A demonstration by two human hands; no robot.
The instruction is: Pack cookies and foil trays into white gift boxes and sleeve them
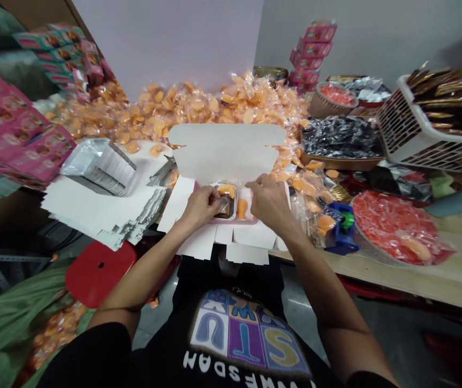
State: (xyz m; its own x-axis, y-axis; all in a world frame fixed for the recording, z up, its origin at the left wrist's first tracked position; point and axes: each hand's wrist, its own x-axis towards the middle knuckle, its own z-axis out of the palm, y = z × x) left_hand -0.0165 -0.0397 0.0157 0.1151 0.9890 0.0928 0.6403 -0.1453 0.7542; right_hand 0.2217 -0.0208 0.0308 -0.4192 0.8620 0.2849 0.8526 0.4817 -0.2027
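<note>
An open white carton (226,153) with its lid raised lies in front of me, showing pink inner edges. In its left part sits a foil tray (226,216) holding dark and orange contents. My left hand (202,206) is over the tray's left side, its thumb and fingers pinched together; what they hold is too small to make out. An orange piece in clear wrap (242,208) lies in the carton, right of the tray. My right hand (270,203) is above the carton's right side with fingers curled closed, and their tips hide whatever is between them.
A heap of wrapped orange pieces (198,105) spreads behind the carton. Flat white cartons (85,207) and a stack of foil trays (99,167) are at left, beside pink boxes (25,126). Rightward are a blue tape dispenser (342,229), red packets (396,223) and a white basket (428,140).
</note>
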